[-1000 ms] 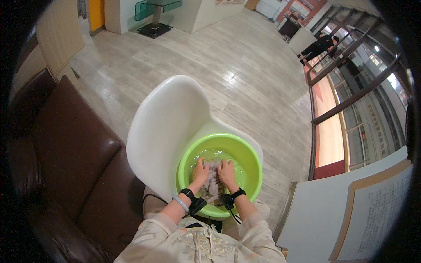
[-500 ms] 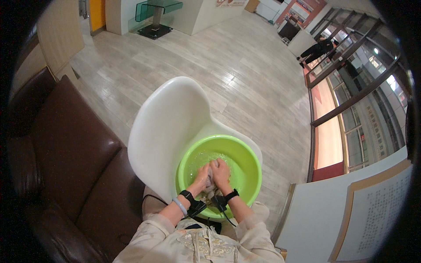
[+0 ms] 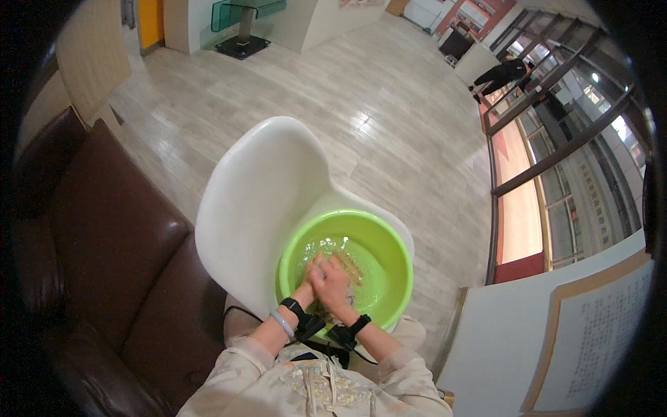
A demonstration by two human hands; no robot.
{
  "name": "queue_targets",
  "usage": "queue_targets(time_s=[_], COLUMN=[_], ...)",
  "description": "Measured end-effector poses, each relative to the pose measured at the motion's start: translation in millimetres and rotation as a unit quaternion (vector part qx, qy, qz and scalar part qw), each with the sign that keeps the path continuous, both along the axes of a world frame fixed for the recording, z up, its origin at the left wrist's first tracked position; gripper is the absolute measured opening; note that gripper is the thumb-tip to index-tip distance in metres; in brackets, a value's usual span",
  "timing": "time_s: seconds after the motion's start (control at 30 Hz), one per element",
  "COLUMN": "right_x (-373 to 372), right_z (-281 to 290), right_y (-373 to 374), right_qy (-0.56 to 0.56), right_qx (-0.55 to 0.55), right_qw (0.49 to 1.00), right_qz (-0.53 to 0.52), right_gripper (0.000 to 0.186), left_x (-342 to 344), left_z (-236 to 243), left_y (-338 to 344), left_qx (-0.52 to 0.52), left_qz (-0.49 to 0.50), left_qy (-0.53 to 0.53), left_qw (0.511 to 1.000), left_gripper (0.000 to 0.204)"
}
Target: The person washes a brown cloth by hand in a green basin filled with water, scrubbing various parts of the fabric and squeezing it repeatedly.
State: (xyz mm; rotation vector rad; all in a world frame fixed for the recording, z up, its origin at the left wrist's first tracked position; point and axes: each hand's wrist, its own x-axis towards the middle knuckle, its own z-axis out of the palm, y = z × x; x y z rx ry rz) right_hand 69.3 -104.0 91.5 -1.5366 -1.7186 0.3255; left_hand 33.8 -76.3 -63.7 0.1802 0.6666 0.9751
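Hands [image 3: 331, 282] have come together — grey cloth [image 3: 323, 311] beneath them.

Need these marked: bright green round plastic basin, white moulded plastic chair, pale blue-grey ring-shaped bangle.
Bright green round plastic basin [image 3: 396, 278]: head view, inner wall on the right side.
White moulded plastic chair [image 3: 260, 187]: head view, middle of the backrest.
Pale blue-grey ring-shaped bangle [image 3: 282, 324]: head view, outer surface of the ring.

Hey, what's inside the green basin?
In the green basin: water, part of a greyish cloth, and the left hand and right hand, close together. The hands cover much of the cloth, so its full shape and the basin floor beneath can't be seen.
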Motion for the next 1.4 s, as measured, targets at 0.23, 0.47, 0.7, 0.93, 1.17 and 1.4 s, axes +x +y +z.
queue_targets(time_s=[0.23,0.47,0.7,0.93,1.17,1.4], right_x=[80.9,85.5,103.2,34.0,42.1,12.0], right_z=[-53.2,-53.5,-58.9,-19.7,-33.2,-1.8], right_y=[32.7,31.3,30.2,6.8,16.5,3.4], right_qy=[-0.117,-0.161,-0.103,-0.043,-0.048,-0.142], right_qx=[-0.143,-0.161,-0.238,-0.034,0.049,-0.047], right_qw=[0.971,0.952,0.957,0.998,0.997,0.989], right_qz=[-0.149,-0.202,-0.129,0.015,0.020,0.017], right_gripper=[0.029,0.030,0.032,0.026,0.023,0.025], left_x=[1.5,-10.0,-8.3,11.6,13.3,2.6], left_z=[68.2,56.7,39.0,-30.1,21.6,8.0], left_y=[1.1,4.6,3.6,15.9,3.0,8.1], left_qx=[0.117,0.244,0.204,0.021,-0.014,-0.089], left_qz=[0.018,0.055,-0.070,0.018,0.017,0.024], left_qy=[0.251,0.550,0.562,0.169,0.116,-0.079], left_qw=[0.961,0.797,0.799,0.985,0.993,0.993], left_gripper=[0.033,0.038,0.040,0.046,0.042,0.035])
